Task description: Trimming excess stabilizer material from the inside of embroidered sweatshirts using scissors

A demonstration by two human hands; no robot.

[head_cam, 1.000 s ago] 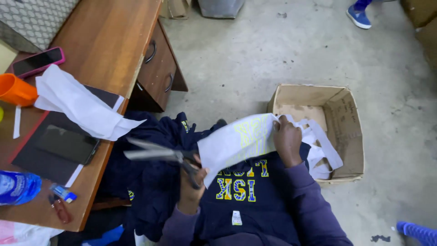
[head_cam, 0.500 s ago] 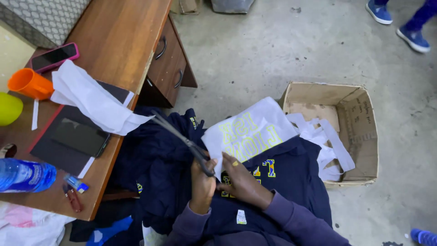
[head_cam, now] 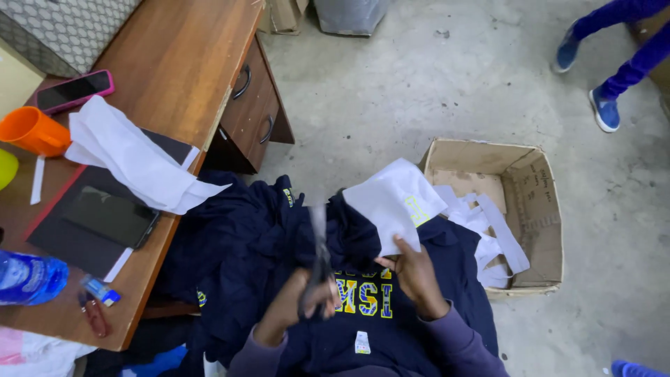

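Note:
My left hand (head_cam: pixel 300 301) grips a pair of scissors (head_cam: pixel 319 251) whose blades point up and away from me, blurred. My right hand (head_cam: pixel 417 269) pinches the lower edge of a white backing sheet (head_cam: pixel 392 199) that is folded back off a navy sweatshirt (head_cam: pixel 363 307) with yellow and white lettering on my lap. More navy garments (head_cam: pixel 237 244) are heaped to the left of it, against the desk.
An open cardboard box (head_cam: pixel 534 209) with white scrap strips sits on the concrete floor at right. A wooden desk (head_cam: pixel 174 63) at left carries an orange cup (head_cam: pixel 31 130), two phones, white fabric (head_cam: pixel 132 157), a dark folder and a water bottle (head_cam: pixel 28 278). Another person's legs (head_cam: pixel 614 49) stand top right.
The scissors swung from pointing left to pointing up. The white sheet got folded over smaller, and my right hand moved from under my left hand to the sheet's lower edge.

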